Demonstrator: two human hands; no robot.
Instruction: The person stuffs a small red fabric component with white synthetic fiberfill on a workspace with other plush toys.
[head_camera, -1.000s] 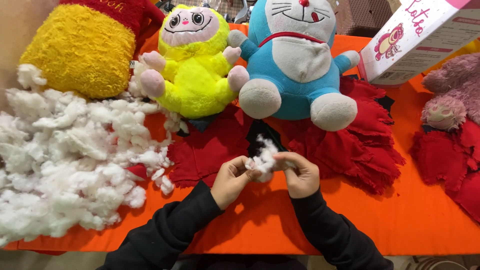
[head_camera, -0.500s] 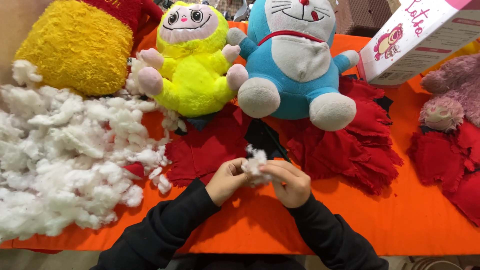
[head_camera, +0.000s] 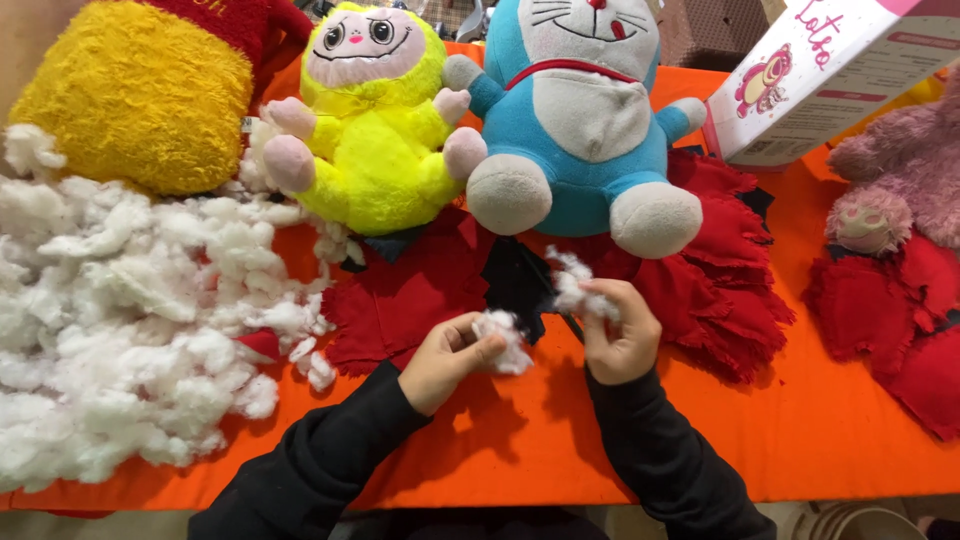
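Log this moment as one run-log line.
left hand: pinches stuffing tuft | right hand: pinches second tuft | tufts: apart | surface: orange table

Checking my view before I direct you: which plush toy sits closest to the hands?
The blue and white cat plush; its white foot lies just above the right hand.

The left hand (head_camera: 445, 358) pinches a white stuffing tuft (head_camera: 503, 335); the right hand (head_camera: 618, 333) grips another stuffing clump (head_camera: 570, 285). Red fabric pieces (head_camera: 420, 295) lie just beyond both hands, a loose stuffing pile (head_camera: 130, 320) left of them.
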